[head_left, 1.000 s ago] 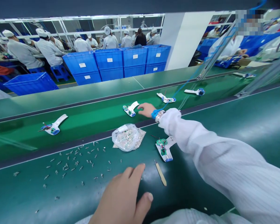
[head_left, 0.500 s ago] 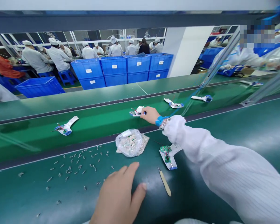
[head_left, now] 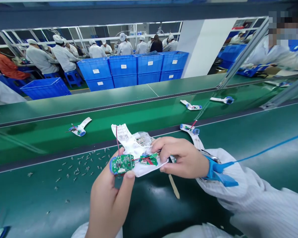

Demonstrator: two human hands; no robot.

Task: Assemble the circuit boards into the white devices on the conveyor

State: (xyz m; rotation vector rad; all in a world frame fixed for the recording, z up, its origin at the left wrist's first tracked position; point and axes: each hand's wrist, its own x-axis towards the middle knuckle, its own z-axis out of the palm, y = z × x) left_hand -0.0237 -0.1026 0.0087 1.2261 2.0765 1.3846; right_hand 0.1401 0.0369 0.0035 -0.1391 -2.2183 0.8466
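Observation:
Both my hands hold a pistol-shaped white plastic housing half (head_left: 138, 148) above the green table, its inside facing up. It carries green circuit boards and thin wires. My left hand (head_left: 111, 188) pinches the left end, with the thumb at the edge of a round-ended green board (head_left: 123, 164). The fingers of my right hand (head_left: 181, 157) close on the right end and hide part of it. Near my right wrist lies another white housing half (head_left: 198, 142) with a blue end and a red wire. Below my right hand, a tool with a beige handle (head_left: 174, 186) rests on the table.
Behind the held housing sits a clear bag of small parts (head_left: 142, 136). Several small metal pieces (head_left: 76, 171) are scattered at left. The green belt (head_left: 139, 115) carries more housing halves (head_left: 82, 127). A blue cord (head_left: 270, 147) runs right from my wrist strap. People work beyond stacked blue crates (head_left: 94, 67).
My right hand has come back from the belt, and my left hand has gone from open to gripping. Both now hold a housing half; another lies near my right wrist.

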